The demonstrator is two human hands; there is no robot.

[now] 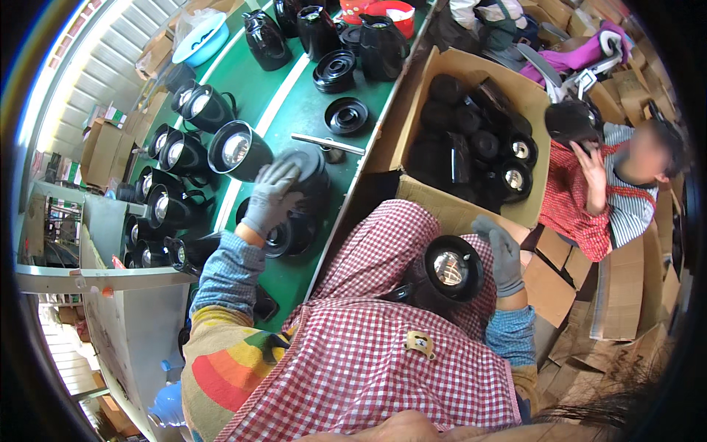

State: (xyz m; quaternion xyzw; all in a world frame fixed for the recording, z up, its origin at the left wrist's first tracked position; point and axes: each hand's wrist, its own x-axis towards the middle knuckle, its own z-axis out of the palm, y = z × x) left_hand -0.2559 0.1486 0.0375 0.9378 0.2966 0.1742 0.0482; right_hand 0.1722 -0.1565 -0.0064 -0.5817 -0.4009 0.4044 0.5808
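My left hand [272, 197], in a grey glove, is at the green table with its fingers and thumb closed on a black round base part [308, 175], slightly blurred. Below that part lie other black round pieces [291, 234]. On my lap a black jug [440, 278] lies tilted with its open end up, showing a shiny silver inside; its handle points left. My right hand [502, 254], also gloved, stands close along the jug's right side, fingers stretched out and apart. Whether its palm touches the jug I cannot tell.
Several open black jugs [171, 206] lie on the table's left side; others [381, 48] stand upright at the back near a blue basin [202, 38]. A metal rod [328, 143] lies by the table edge. A cardboard box [420, 88] holds black parts. A co-worker [596, 184] sits right.
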